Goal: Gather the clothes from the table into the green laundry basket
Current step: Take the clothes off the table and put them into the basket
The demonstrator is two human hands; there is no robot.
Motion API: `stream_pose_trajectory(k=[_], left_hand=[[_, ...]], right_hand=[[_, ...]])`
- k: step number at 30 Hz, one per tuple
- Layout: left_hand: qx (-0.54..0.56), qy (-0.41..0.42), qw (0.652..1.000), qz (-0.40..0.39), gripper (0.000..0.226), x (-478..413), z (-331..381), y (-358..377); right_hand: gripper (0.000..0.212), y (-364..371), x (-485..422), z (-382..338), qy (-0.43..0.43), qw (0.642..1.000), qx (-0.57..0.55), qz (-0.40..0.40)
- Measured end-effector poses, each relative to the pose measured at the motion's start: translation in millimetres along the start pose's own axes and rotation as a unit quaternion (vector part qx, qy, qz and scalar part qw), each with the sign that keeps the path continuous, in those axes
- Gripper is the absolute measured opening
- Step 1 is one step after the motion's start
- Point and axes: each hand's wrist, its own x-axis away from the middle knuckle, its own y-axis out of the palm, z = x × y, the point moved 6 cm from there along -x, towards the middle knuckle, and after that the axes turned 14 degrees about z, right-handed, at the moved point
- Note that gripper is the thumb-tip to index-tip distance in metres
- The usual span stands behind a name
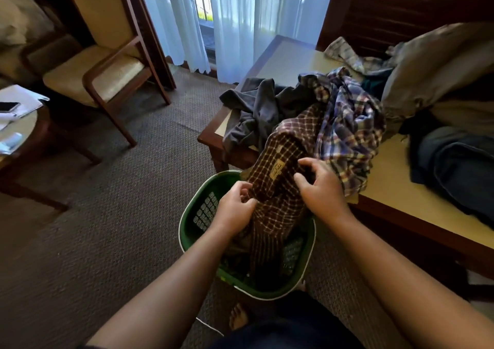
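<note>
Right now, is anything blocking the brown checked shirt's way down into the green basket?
Nothing visible does. The left hand and right hand grip the brown checked shirt above the green basket, and its lower end hangs inside.

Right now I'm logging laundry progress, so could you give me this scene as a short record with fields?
left hand: pinches the brown checked shirt at its edge
right hand: grips the same shirt
shirt position: trails from the table down into the green laundry basket
basket: on the carpet beside the table, some clothes inside
left on table: blue plaid shirt, dark grey garment, jeans, beige garment
</note>
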Motion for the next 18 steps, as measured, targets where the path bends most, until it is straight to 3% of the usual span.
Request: stream_pose_trajectory(k=[2,4,7,10,12,15,18], left_hand=[[0.016,0.024,1.000,-0.002,0.044,-3,21,9],[0.022,0.048,0.999,0.000,0.052,-9,42,18],[-0.003,0.080,0.997,0.001,0.071,-20,69,35],[-0.087,0.121,0.989,0.001,0.098,-33,94,59],[-0.182,0.167,0.969,0.014,0.116,-42,112,77],[-0.282,0.189,0.941,-0.002,0.131,-58,131,105],[-0.328,0.168,0.930,-0.009,0.126,-73,135,124]], right_hand=[[0.046,-19,-23,-6,-0.072,0.991,0.073,0.090],[0.066,-32,-53,0,-0.077,0.971,0.178,0.139],[0.105,-31,-94,32,0.049,0.965,0.249,0.064],[0.120,-32,-115,55,0.120,0.976,0.180,0.036],[0.099,-39,-117,61,0.157,0.983,0.090,0.032],[0.027,-49,-118,74,0.171,0.984,0.020,0.034],[0.019,-61,-108,80,0.210,0.968,-0.125,0.051]])
